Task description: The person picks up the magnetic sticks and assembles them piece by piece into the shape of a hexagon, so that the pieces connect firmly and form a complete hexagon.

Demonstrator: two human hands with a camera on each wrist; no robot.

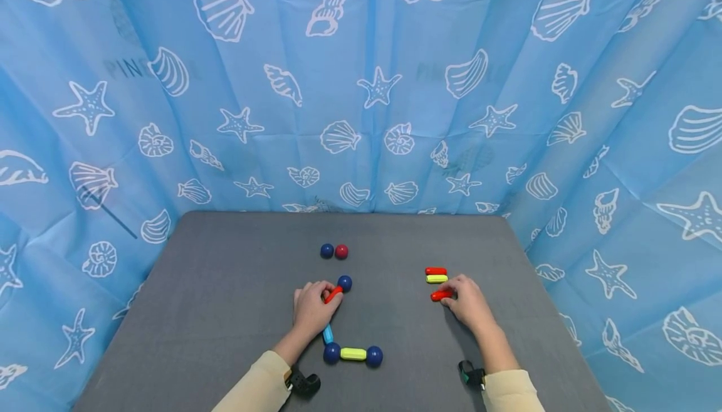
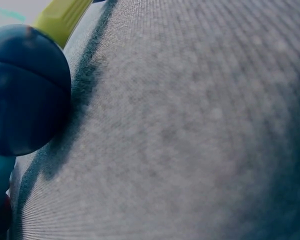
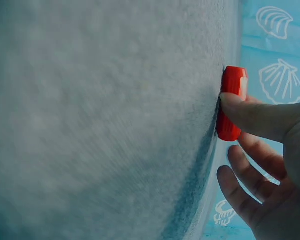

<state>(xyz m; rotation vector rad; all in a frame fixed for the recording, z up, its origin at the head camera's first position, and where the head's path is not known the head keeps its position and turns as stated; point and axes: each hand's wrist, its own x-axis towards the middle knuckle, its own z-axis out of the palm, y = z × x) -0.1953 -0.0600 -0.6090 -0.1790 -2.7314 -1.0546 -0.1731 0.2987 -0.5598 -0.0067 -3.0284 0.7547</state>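
My left hand [image 1: 312, 306] grips a short red rod [image 1: 333, 294], and a dark blue ball [image 1: 345, 283] sits at the rod's far end. From beneath this hand a light blue rod [image 1: 328, 335] runs down to another blue ball [image 1: 331, 353]. A yellow-green rod [image 1: 353, 354] links that ball with a further blue ball [image 1: 374, 356]. The left wrist view shows a blue ball [image 2: 27, 92] up close. On the right, my right hand [image 1: 467, 302] pinches a second red rod [image 3: 232, 80] between thumb and fingers, close over the table.
Just beyond the right hand, a red rod [image 1: 436, 271] and a yellow-green rod [image 1: 437, 279] lie side by side. Farther back stand a blue ball [image 1: 327, 251] and a red ball [image 1: 341, 251]. A blue shell-patterned curtain [image 1: 361, 86] surrounds the grey table [image 1: 237, 255].
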